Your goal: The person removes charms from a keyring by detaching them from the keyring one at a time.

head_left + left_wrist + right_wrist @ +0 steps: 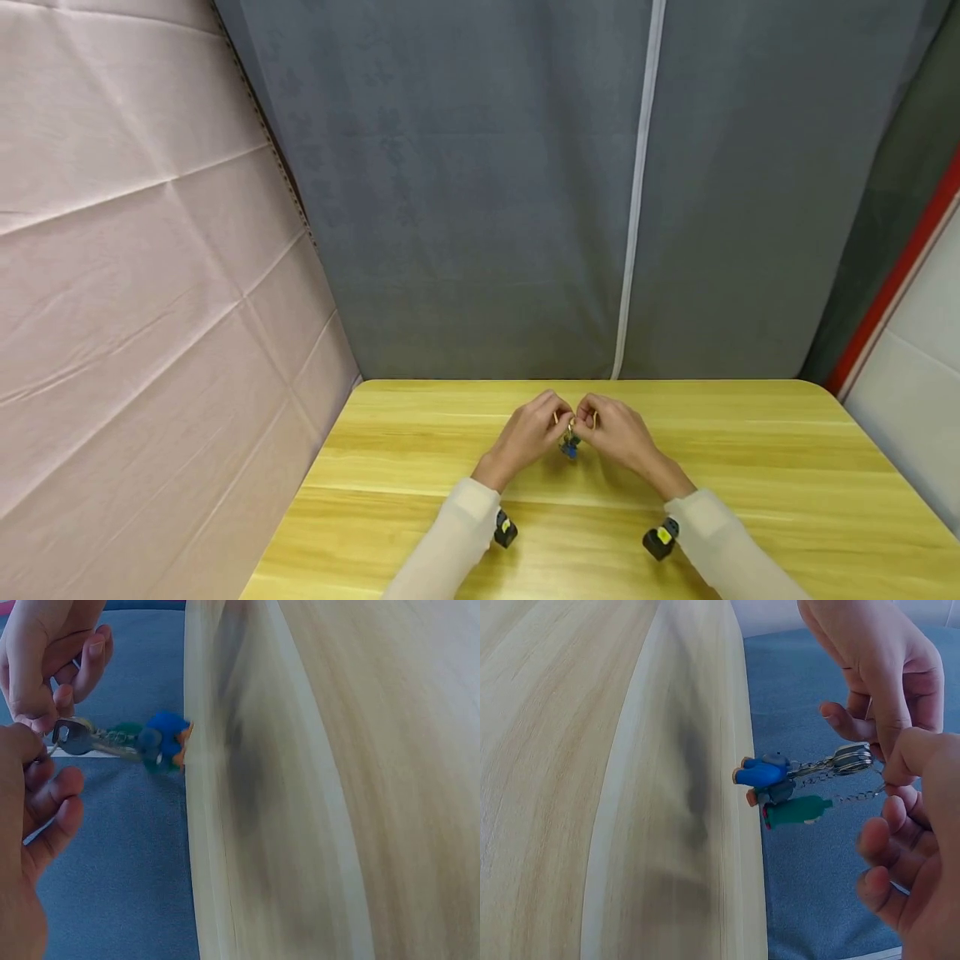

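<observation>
Over the wooden table my left hand and right hand meet fingertip to fingertip. Between them hangs a bunch of keys on a key ring, which both hands pinch with thumb and finger. The left wrist view shows a metal key dangling from the ring, with a blue charm below it. In the right wrist view, several stacked keys, a blue figure charm and a green bottle-shaped charm hang on short chains. The fingertips partly hide the ring.
The light wooden table lies under both hands. A grey curtain with a white strip stands behind it. Pale pink cloth covers the left side, and a white panel with a red edge stands at right.
</observation>
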